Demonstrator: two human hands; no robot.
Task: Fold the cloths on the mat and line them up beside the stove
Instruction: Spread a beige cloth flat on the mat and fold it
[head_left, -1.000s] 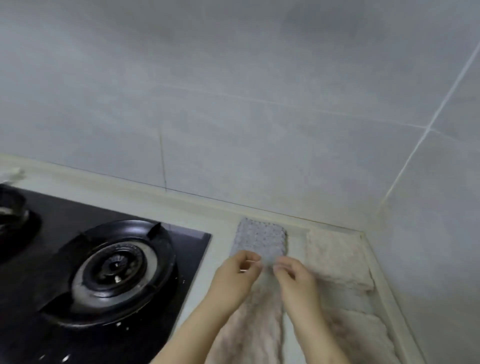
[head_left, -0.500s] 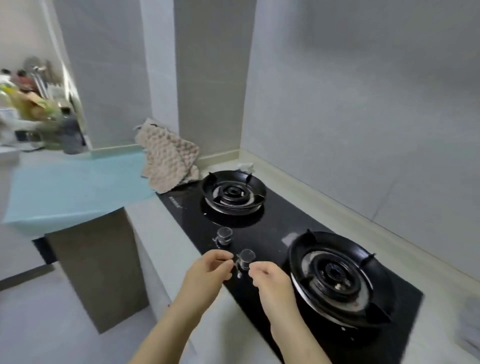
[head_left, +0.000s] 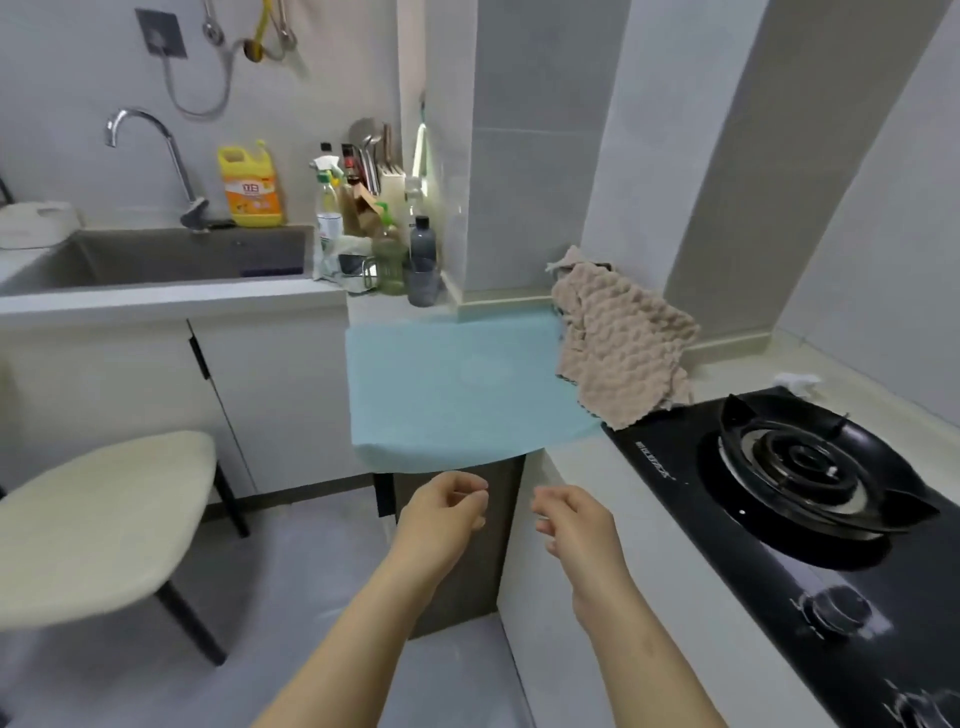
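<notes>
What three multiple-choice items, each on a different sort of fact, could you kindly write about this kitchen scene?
1. Where does the pile of beige cloths lie?
A. on the floor
B. on the right edge of the mat, by the stove
C. hanging on the wall

2. What colour is the mat?
A. light blue
B. red
C. black

3. What do the left hand and right hand hold?
A. a cloth each
B. a bottle together
C. nothing

Answers:
1 B: the pile overlaps the mat's right edge and reaches the stove's near corner.
2 A: the mat's surface is pale blue.
3 C: both hands hover below the mat, fingers loosely curled and empty.
</notes>
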